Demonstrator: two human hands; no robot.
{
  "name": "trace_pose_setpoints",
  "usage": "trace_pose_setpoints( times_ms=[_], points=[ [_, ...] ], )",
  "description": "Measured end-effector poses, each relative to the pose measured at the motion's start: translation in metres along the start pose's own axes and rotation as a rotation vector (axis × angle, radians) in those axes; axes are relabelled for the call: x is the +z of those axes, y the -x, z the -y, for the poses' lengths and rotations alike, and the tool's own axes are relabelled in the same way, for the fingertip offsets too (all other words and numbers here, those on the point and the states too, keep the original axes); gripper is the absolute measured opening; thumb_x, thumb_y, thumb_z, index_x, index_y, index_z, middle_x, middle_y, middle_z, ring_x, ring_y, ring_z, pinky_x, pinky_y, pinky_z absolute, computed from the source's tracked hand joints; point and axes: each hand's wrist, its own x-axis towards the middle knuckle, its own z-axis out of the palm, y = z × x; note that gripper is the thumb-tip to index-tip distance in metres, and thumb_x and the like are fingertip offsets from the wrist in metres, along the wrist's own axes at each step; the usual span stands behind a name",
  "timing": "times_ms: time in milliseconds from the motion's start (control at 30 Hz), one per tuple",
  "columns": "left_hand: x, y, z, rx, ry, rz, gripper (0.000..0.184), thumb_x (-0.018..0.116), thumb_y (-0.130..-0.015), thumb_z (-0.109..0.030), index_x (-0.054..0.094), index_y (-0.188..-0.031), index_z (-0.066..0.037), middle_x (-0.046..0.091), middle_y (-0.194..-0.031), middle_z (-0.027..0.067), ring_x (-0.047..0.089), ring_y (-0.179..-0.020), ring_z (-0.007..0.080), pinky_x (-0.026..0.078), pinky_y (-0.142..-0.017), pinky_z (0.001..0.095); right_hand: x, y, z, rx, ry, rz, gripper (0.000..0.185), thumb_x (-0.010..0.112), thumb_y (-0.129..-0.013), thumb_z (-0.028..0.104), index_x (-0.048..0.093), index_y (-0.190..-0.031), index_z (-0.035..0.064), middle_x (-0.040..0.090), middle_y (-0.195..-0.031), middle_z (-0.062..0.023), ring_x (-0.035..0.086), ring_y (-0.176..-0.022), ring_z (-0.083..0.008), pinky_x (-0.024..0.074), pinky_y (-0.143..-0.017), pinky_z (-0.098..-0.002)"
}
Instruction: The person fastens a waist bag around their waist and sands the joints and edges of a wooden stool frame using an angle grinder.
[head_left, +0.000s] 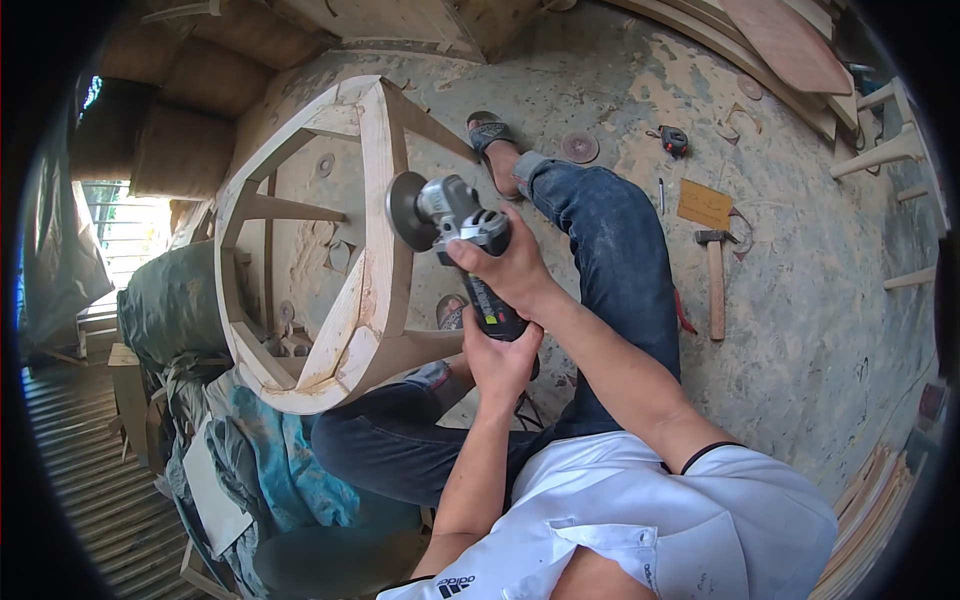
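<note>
An angle grinder [470, 225] is held in both my hands, its head up and its dark body slanting down toward me. My right hand [508, 262] wraps around it just behind the metal head. Lower down, my left hand [498, 352] grips the rear end of the body. The grinder's round disc [408, 212] is at the near rail of a pale wooden frame [385, 170]; whether it touches the wood I cannot tell. This many-sided frame has tapered legs and stands tilted on its side by my legs. Brownish marks show at its lower joint.
On the dusty floor to the right lie a hammer [716, 285], a tape measure [672, 140], a yellow sheet [705, 205] and a loose disc [580, 147]. Boards [790, 45] are stacked at the top right. Blue-green cloth [290, 460] lies at the lower left.
</note>
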Motion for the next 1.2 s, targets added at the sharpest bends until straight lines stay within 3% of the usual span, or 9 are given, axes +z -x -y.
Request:
trace_pose_setpoints(
  times_ms=[100, 133, 267, 367, 500, 633, 867, 1000, 1200],
  points=[
    [0.005, 0.000, -0.001, -0.001, 0.065, -0.003, 0.056, 0.086, -0.078, -0.015, 0.051, -0.118, 0.001, 0.067, -0.099, 0.0060, 0.064, -0.088, 0.0127, 0.052, -0.078, 0.0283, 0.008, 0.001, -0.016, -0.052, 0.144, -0.099, 0.069, 0.086, -0.077, 0.045, 0.055, -0.119, -0.0004, 0.067, -0.103, -0.0088, 0.063, -0.094, -0.0145, 0.0523, -0.083, -0.0307],
    [0.005, 0.001, -0.001, -0.002, 0.068, -0.005, 0.055, 0.086, -0.078, -0.015, 0.050, -0.118, 0.001, 0.067, -0.100, 0.0060, 0.064, -0.088, 0.0126, 0.052, -0.079, 0.0280, -0.001, 0.001, -0.010, 0.020, 0.162, 0.028, 0.066, 0.086, -0.078, 0.043, 0.056, -0.117, -0.0002, 0.067, -0.104, -0.0088, 0.063, -0.093, -0.0135, 0.0523, -0.083, -0.0304],
    [0.008, 0.006, 0.023, -0.038, 0.034, -0.005, 0.055, 0.087, -0.077, -0.016, 0.051, -0.116, 0.000, 0.067, -0.101, 0.0060, 0.064, -0.089, 0.0124, 0.052, -0.079, 0.0277, -0.009, 0.005, -0.024, 0.069, 0.092, 0.029, 0.059, 0.086, -0.080, 0.036, 0.057, -0.117, 0.0003, 0.066, -0.102, -0.0074, 0.063, -0.088, -0.0126, 0.0526, -0.080, -0.0289],
    [0.008, 0.010, 0.030, -0.036, -0.015, 0.012, 0.053, 0.087, -0.077, -0.015, 0.052, -0.114, 0.000, 0.067, -0.098, 0.0056, 0.064, -0.085, 0.0121, 0.052, -0.075, 0.0276, -0.011, 0.006, -0.035, 0.088, -0.015, -0.042, 0.058, 0.088, -0.076, 0.036, 0.056, -0.106, -0.0024, 0.067, -0.092, -0.0090, 0.064, -0.084, -0.0138, 0.0529, -0.075, -0.0303],
    [0.004, 0.003, -0.007, -0.061, -0.022, 0.021, 0.050, 0.085, -0.077, -0.014, 0.052, -0.112, 0.000, 0.066, -0.095, 0.0052, 0.063, -0.082, 0.0108, 0.052, -0.071, 0.0270, -0.007, 0.001, -0.024, 0.010, -0.072, -0.040, 0.057, 0.088, -0.077, 0.037, 0.056, -0.105, -0.0004, 0.067, -0.093, -0.0083, 0.063, -0.082, -0.0133, 0.0526, -0.072, -0.0304],
    [0.003, -0.004, -0.013, -0.042, 0.086, 0.002, 0.050, 0.085, -0.078, -0.012, 0.051, -0.112, 0.000, 0.065, -0.095, 0.0048, 0.062, -0.081, 0.0094, 0.051, -0.071, 0.0259, 0.006, -0.006, 0.012, 0.030, -0.005, 0.021, 0.061, 0.090, -0.075, 0.036, 0.054, -0.107, -0.0016, 0.068, -0.094, -0.0093, 0.064, -0.084, -0.0132, 0.0533, -0.074, -0.0299],
    [0.006, 0.007, 0.001, 0.009, 0.108, -0.027, 0.054, 0.087, -0.079, -0.015, 0.050, -0.115, 0.001, 0.066, -0.100, 0.0068, 0.063, -0.088, 0.0105, 0.052, -0.074, 0.0249, 0.000, 0.004, -0.010, -0.029, 0.100, 0.027, 0.067, 0.089, -0.075, 0.036, 0.055, -0.114, -0.0062, 0.069, -0.097, -0.0120, 0.065, -0.086, -0.0159, 0.0537, -0.078, -0.0304],
    [0.006, 0.011, 0.023, -0.043, -0.037, -0.002, 0.055, 0.087, -0.077, -0.015, 0.051, -0.117, 0.001, 0.067, -0.097, 0.0060, 0.064, -0.084, 0.0108, 0.052, -0.073, 0.0264, -0.006, 0.009, -0.018, 0.064, -0.004, 0.024, 0.066, 0.088, -0.076, 0.037, 0.056, -0.115, -0.0048, 0.069, -0.098, -0.0111, 0.066, -0.088, -0.0156, 0.0540, -0.078, -0.0307],
    [0.005, -0.015, 0.003, 0.003, 0.039, 0.012, 0.052, 0.086, -0.077, -0.016, 0.053, -0.113, 0.001, 0.066, -0.093, 0.0045, 0.062, -0.078, 0.0100, 0.051, -0.068, 0.0261, -0.003, -0.016, -0.010, 0.020, -0.068, -0.039, 0.062, 0.089, -0.077, 0.039, 0.057, -0.110, -0.0015, 0.068, -0.097, -0.0097, 0.065, -0.087, -0.0147, 0.0536, -0.077, -0.0299]
  ],
)
